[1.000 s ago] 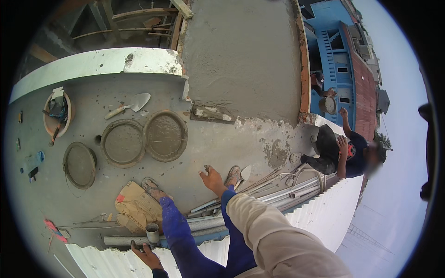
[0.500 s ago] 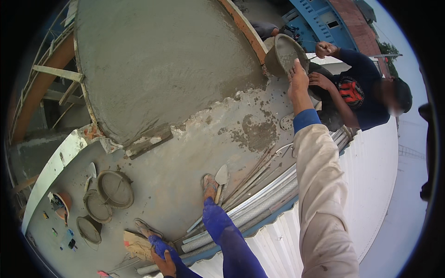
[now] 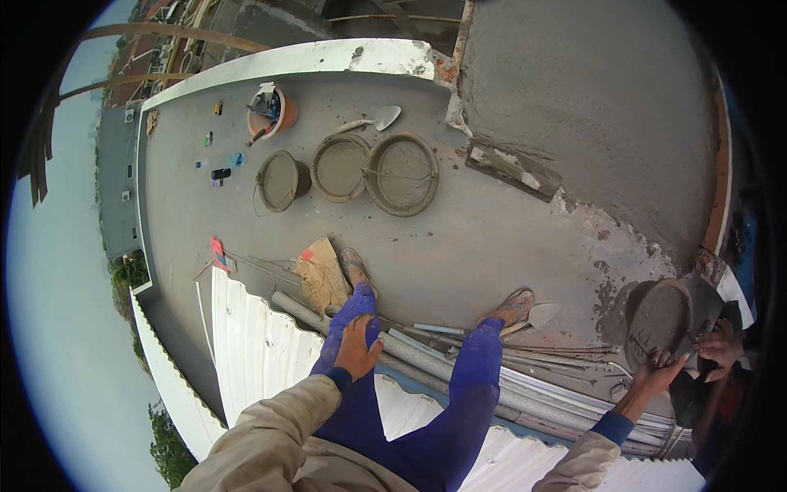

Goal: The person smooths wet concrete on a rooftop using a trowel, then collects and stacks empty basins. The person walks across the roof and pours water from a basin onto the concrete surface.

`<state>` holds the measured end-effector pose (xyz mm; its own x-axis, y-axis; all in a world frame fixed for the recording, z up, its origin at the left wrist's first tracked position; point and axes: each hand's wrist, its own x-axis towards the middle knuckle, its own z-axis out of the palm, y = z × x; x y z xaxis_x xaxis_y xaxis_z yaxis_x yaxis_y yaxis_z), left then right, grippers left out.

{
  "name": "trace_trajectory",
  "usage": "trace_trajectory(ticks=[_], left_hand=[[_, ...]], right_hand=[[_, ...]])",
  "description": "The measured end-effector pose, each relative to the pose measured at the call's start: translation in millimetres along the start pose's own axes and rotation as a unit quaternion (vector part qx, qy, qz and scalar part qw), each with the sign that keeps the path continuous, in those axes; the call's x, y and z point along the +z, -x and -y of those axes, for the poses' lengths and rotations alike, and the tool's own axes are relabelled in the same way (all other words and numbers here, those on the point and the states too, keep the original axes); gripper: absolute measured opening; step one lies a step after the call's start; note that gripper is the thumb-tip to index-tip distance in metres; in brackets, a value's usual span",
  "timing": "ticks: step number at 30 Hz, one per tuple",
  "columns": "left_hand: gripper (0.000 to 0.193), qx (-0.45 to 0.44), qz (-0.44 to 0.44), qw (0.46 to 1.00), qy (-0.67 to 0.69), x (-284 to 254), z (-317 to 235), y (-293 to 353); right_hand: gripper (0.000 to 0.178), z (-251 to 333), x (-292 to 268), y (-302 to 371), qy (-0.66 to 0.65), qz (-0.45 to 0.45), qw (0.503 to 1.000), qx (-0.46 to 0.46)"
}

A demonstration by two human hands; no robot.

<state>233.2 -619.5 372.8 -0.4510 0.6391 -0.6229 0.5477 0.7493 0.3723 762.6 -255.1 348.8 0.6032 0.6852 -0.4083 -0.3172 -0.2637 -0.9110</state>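
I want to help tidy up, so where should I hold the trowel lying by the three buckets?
Hold the handle of the trowel around its middle, reaching down from above. It lies with its handle pointing left and its broad blade right. The buckets stand on the near side, so they'd probably block a low reach.

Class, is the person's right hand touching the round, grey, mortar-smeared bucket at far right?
Touching. The head view shows the right hand holding that bucket by its near rim.

Three buckets [image 3: 339, 198] left, another bucket [image 3: 693, 307] right
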Motion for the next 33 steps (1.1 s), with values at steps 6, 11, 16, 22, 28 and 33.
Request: trace_trajectory(ticks=[6, 11, 16, 22, 28, 33], left_hand=[[0.064, -0.147, -0.117, 0.982, 0.027, -69, 138, 16], [0.062, -0.200, -0.187, 0.960, 0.055, -87, 229, 59], [0.062, -0.281, -0.206, 0.930, 0.115, -85, 287, 102], [0.061, -0.329, -0.203, 0.900, 0.203, -87, 327, 123], [0.060, -0.371, -0.201, 0.833, 0.358, -103, 333, 95], [0.061, -0.359, -0.211, 0.805, 0.422, -109, 331, 71]], right_hand=[[0.048, -111, 29, 173, 0.165, 0.148, 0.970, 0.103], [0.041, -193, 90, 321, 0.288, 0.333, 0.875, 0.200], [0.037, -295, 184, 468, 0.349, 0.485, 0.763, 0.247], [0.039, -411, 279, 623, 0.383, 0.572, 0.680, 0.252], [0.051, -502, 346, 726, 0.466, 0.586, 0.637, 0.183], [0.069, -548, 387, 750, 0.569, 0.610, 0.536, 0.135]])
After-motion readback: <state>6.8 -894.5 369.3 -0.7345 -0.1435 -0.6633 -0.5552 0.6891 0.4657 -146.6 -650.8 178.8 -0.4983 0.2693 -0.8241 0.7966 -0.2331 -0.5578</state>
